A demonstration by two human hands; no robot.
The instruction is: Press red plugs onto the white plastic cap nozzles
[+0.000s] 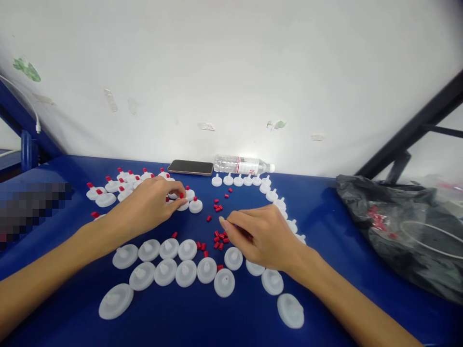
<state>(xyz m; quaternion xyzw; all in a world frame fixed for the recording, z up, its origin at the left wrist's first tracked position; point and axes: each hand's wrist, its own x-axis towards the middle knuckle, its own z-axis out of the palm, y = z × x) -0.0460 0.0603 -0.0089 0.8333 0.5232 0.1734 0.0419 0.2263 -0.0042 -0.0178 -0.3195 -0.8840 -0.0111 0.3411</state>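
My left hand (154, 200) is closed in a pinch on the red tip of a white nozzle cap (183, 206), among other red-tipped white caps at the back left. Just to its right stands another red-tipped nozzle cap (196, 206). My right hand (265, 233) hovers over the middle with thumb and fingers drawn together; whatever they hold, if anything, is hidden. Beneath and beside its fingertips lie small loose red tips (221, 238). White nozzle caps with bare spouts, such as one plain cap (233, 259), lie in rows at the front.
More bare white caps curve along the right, starting from a back cap (216, 180). Against the wall lie a phone (190, 167) and a plastic bottle (244, 165). At right a black plastic bag (408, 241) rests on the blue table (173, 323).
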